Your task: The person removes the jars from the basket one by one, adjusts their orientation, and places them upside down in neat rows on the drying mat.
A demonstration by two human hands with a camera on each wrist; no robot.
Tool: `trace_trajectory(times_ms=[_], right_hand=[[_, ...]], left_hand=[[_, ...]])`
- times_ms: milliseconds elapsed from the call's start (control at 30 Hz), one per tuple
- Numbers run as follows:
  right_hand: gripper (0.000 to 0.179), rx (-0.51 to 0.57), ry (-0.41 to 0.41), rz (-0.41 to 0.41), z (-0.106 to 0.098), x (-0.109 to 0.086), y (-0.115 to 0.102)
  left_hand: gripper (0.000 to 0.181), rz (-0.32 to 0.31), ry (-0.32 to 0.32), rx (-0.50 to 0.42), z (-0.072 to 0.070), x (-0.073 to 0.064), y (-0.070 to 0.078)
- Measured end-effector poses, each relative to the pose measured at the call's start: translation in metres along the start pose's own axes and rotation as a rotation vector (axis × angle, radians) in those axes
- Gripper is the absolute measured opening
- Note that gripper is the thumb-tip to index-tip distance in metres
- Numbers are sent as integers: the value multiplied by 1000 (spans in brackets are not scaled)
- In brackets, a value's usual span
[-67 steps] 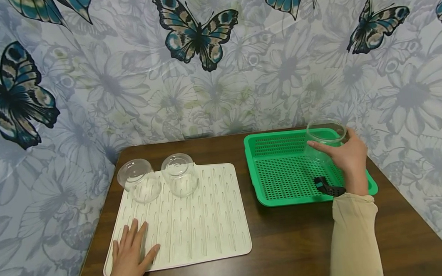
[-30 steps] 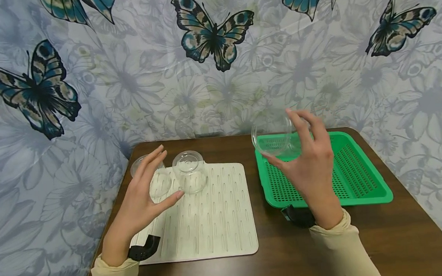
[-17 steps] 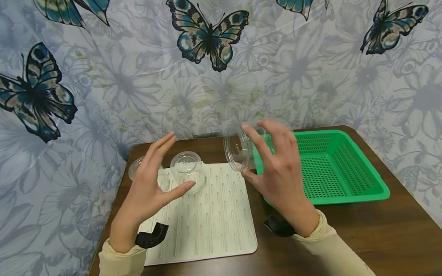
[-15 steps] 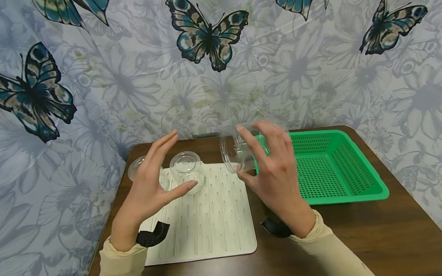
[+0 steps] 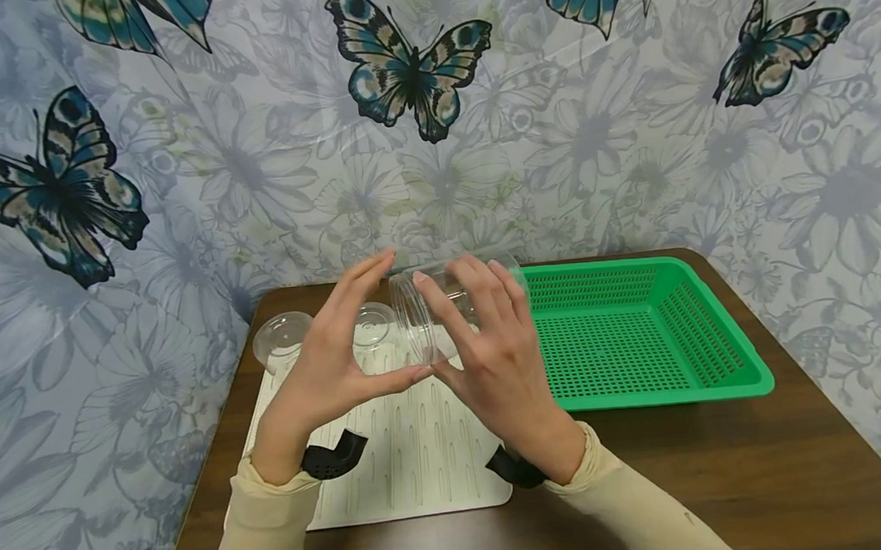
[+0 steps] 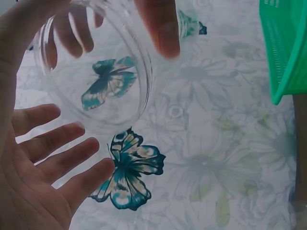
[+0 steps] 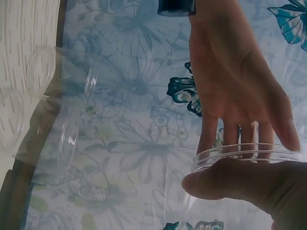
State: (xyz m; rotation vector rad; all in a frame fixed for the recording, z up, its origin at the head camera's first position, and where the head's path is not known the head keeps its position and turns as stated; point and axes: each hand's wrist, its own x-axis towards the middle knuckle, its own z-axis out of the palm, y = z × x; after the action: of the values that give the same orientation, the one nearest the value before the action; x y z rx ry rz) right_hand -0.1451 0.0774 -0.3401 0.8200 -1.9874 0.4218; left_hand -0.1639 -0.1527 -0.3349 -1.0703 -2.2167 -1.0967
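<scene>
A clear jar (image 5: pixel 407 320) is held on its side above the mat, its ringed mouth pointing left. My right hand (image 5: pixel 500 359) grips it, fingers over the top and thumb below near the rim. My left hand (image 5: pixel 322 377) faces that mouth with fingers extended and thumb apart, the thumb tip right at the jar's lower rim. In the left wrist view, the left fingers (image 6: pixel 72 143) spread beside the round mouth (image 6: pixel 147 81). Two similar clear jars stand upside down on the white ridged mat (image 5: pixel 414 476): one at the left (image 5: pixel 283 337), another (image 5: pixel 371 327) partly behind the left hand.
A green perforated basket (image 5: pixel 664 397) stands on the right of the dark wooden table (image 5: pixel 645 464). Behind the table hangs a butterfly-patterned cloth (image 5: pixel 436 192). Black bands sit on both wrists, the left band (image 5: pixel 335 457) over the mat.
The right hand has lifted the jar from the basket, tipped it sideways and carried it left over the mat. The left hand has risen off the mat and moved right towards the jar's mouth.
</scene>
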Motion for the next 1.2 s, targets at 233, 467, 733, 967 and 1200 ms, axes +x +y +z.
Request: trace_trajectory(times_ms=[233,467,733,967,1200], right_hand=[[104,-16,-8,-3,4,-2,-7],[101,-40,18,-29,6,2,-10],[101,-59,-8,-71,4,4,-10],[101,6,-95,-105,-6,6,-2],[101,281,-147,-130,-22,4,22]], left_hand=[[105,19,20,-29,9,2,2],[94,53,78,-32,11,2,0],[92,119,124,-12,5,1,1],[92,142,122,3,1,-1,-3],[93,136,83,-24,-4,-7,-5]])
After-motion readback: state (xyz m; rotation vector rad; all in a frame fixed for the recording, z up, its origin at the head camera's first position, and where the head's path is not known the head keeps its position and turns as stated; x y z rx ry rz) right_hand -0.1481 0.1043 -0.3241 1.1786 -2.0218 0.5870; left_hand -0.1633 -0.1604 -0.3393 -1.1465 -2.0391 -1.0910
